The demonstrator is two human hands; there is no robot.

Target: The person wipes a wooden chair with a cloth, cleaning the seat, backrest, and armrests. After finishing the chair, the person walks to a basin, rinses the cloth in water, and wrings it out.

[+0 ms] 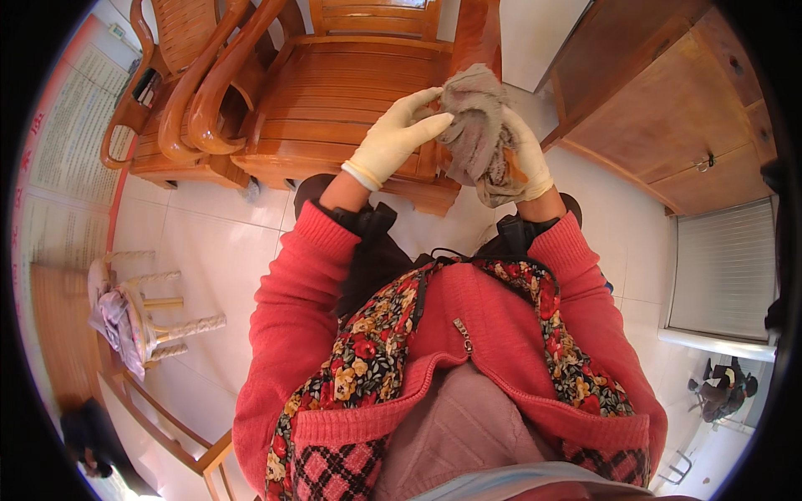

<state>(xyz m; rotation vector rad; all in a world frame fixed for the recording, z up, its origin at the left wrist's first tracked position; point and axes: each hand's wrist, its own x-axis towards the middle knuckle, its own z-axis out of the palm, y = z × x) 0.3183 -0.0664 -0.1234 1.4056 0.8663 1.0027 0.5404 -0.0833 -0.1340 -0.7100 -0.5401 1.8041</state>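
My left hand (398, 138), in a pale rubber glove, is at the left side of a bunched grey cloth (476, 119), with thumb and fingers curled at its edge. On the cloth's right side, my right hand (529, 156), gloved too, grips it from behind and below; part of that hand is hidden by the folds. The cloth is held up over the front right part of a varnished wooden armchair (351, 94), near its armrest (477, 37). Whether the cloth touches the chair cannot be told.
Another wooden armchair (169, 134) stands at the left. A wooden cabinet (658, 119) is at the right. A stool (141, 319) with a cloth on it lies left, near a wooden frame (163, 426). People are at the lower left (94, 438) and lower right (723, 388).
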